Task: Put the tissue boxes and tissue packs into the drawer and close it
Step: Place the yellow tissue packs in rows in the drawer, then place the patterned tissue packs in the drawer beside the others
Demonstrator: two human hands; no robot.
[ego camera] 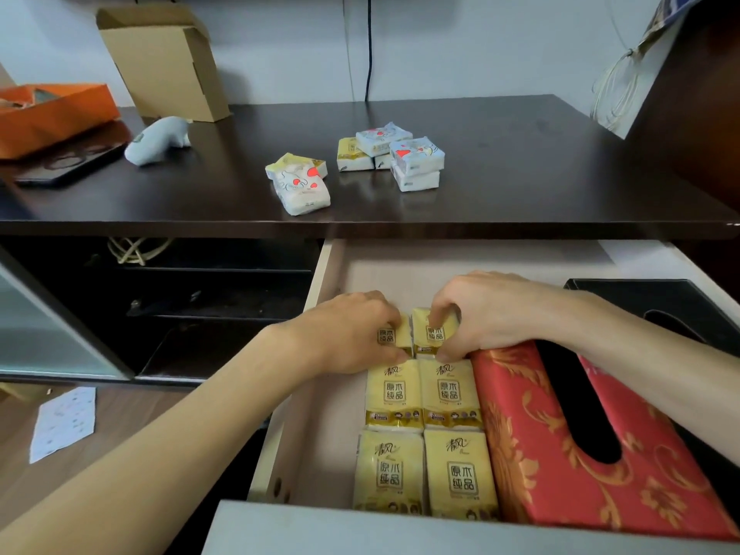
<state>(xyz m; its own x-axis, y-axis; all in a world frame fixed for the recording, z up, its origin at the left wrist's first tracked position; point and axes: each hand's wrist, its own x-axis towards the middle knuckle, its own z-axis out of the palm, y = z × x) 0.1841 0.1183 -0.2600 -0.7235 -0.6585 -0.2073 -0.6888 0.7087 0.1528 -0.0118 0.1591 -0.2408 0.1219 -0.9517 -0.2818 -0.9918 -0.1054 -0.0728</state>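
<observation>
Left hand [352, 334] and right hand [484, 314] each pinch a yellow tissue pack [434, 332] down into the open drawer [320, 274] beside the red tissue box [580, 430]; risk: crooked seating jams the row, loose packs [390, 158] on the counter [520, 174] forgotten.

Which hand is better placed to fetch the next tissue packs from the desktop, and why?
Probably the left hand: the nearest desktop packs lie up-left, and the right hand reaches in across the red tissue box.
</observation>
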